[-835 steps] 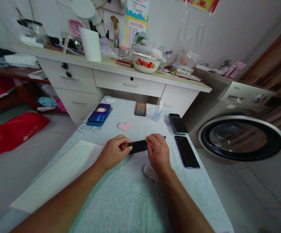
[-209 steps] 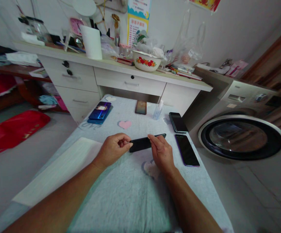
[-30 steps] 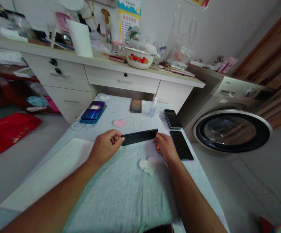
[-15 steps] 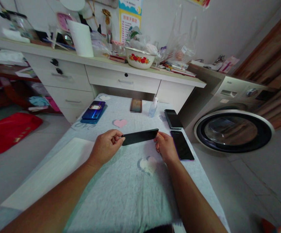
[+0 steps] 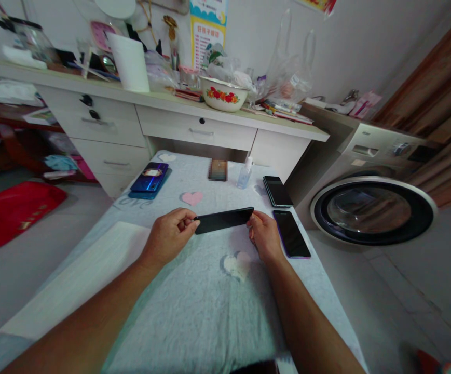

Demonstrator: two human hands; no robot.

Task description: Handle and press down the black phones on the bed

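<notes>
Both hands, left [image 5: 173, 233] and right [image 5: 264, 234], pinch opposite ends of a flat, glossy black phone [image 5: 224, 220] between them, above soft, heart-patterned cloth [image 5: 209, 306]; the right fingers, over its middle earlier, now grip its end.

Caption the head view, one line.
Left hand and right hand hold a flat black rectangular phone above the pale blue, heart-patterned cloth.
</notes>
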